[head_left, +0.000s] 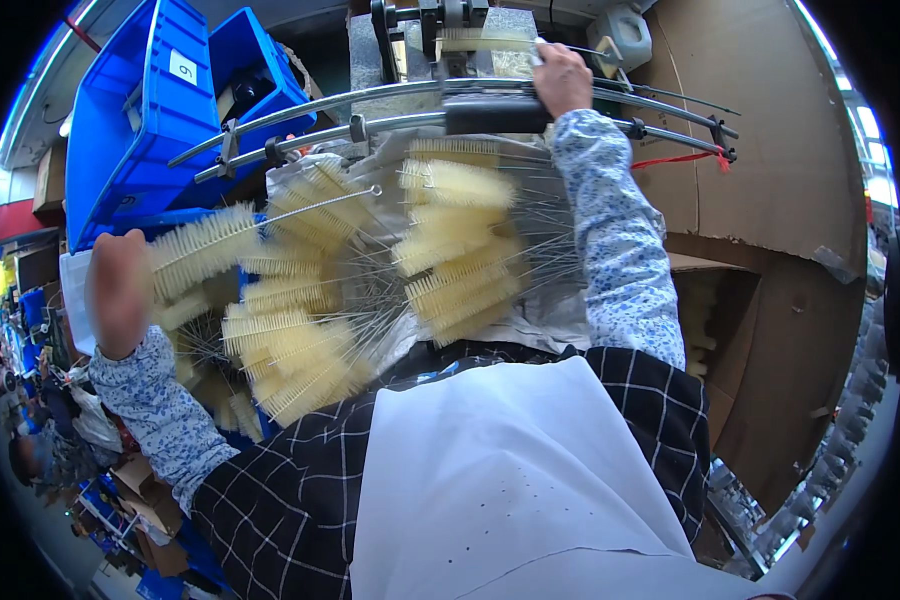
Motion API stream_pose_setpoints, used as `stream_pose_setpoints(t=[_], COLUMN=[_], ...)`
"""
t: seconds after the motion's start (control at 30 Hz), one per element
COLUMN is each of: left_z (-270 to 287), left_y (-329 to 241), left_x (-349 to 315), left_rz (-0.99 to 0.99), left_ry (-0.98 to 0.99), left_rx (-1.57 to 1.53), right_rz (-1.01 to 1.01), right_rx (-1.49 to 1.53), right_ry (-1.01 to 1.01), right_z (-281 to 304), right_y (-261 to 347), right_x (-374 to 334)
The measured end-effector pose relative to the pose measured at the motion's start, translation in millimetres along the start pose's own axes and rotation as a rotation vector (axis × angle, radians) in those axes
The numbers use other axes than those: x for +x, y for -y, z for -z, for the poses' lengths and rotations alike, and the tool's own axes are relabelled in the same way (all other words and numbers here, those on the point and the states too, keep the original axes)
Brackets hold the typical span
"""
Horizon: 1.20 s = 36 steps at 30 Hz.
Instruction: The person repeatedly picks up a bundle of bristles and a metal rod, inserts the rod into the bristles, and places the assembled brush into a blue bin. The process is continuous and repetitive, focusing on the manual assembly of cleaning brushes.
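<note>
On the left, my left hand (120,295) is smeared by motion but closed at the end of a bottle brush (207,246) with pale yellow bristles. Its twisted wire stem points right and ends in a small loop. At the top, my right hand (563,78) is closed around the end of another pale bottle brush (485,40), which lies across the machine (455,15). Its fingertips are partly hidden. Below the hand runs a black sleeve (495,115) on a pair of metal rods (400,120).
Two piles of brushes, left (290,345) and right (460,245), lie over grey cloth before me. Blue bins (120,130) stand at far left, cardboard (760,130) at right. A red ribbon (685,157) hangs from the rod end. A white jug (622,38) stands behind.
</note>
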State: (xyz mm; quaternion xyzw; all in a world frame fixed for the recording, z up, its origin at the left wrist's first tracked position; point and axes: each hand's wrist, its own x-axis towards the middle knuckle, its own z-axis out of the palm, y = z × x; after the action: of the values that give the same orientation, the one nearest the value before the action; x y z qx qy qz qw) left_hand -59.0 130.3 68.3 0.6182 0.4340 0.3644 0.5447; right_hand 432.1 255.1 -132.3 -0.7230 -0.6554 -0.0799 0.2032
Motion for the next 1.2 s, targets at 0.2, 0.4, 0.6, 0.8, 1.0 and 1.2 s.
stream_pose_setpoints(t=[0.2,0.4,0.6,0.8,1.0,1.2], left_z=[-9,-68,-117,-190,-151,-41], left_y=[7,-1,17,31,33,77], left_x=[21,64,99,123,101,21], left_rz=[-0.028,-0.025,-0.063,-0.006,0.094,0.640], left_ry=[0.016,0.327,0.524,0.447,0.367,0.669], left_rx=[-0.094,-0.117,-0.303,-0.343,0.028,1.063], right_rz=[-0.020,0.119,0.000,0.208,0.200,0.104], right_rx=[0.128,-0.037,0.454,0.883,1.005,-0.083], right_ry=[0.172,0.294,0.614,0.747,0.396,0.089], right_z=[31,29,128,162,103,40], right_y=[-76,-106,-82,38,72,14], right_x=[25,35,4,-53,-72,-10])
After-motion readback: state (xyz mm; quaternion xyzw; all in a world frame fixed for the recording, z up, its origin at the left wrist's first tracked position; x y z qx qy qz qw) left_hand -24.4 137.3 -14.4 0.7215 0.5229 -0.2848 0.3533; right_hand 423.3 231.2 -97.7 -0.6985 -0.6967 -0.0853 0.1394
